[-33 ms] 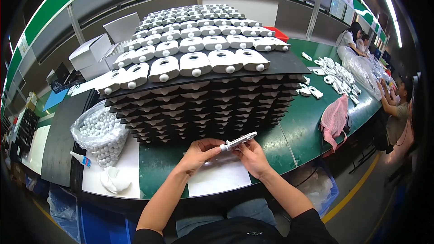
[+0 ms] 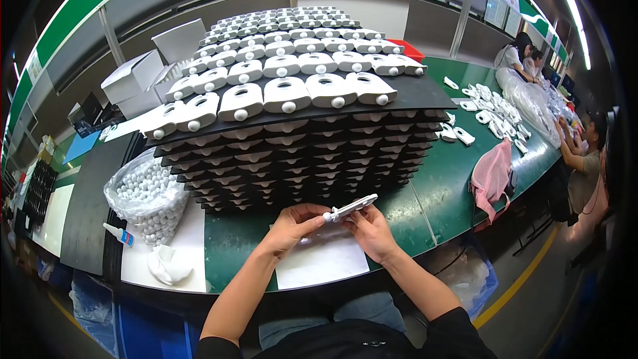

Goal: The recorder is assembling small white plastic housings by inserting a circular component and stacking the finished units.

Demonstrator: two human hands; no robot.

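Note:
A flat white plastic part [image 2: 351, 209] with a small ball at one end is held in front of me, tilted, its wide end up to the right. My left hand [image 2: 292, 227] is closed at the ball end, thumb and fingers pinching there. Closed on the wide end is my right hand [image 2: 374, 231], some of its fingers hidden beneath the part. A white sheet [image 2: 322, 262] lies on the bench under both hands. Just beyond them rises a stack of black boards [image 2: 419, 96], each layer bearing rows of similar white parts [image 2: 287, 93].
To the left stand a clear bag of white balls [image 2: 147, 189], a small glue bottle [image 2: 118, 233] and a crumpled white cloth [image 2: 169, 265]. Loose white parts [image 2: 492, 110] and a pink mesh bag [image 2: 492, 176] lie on the green bench [image 2: 425, 179] at right. Other people sit farther right.

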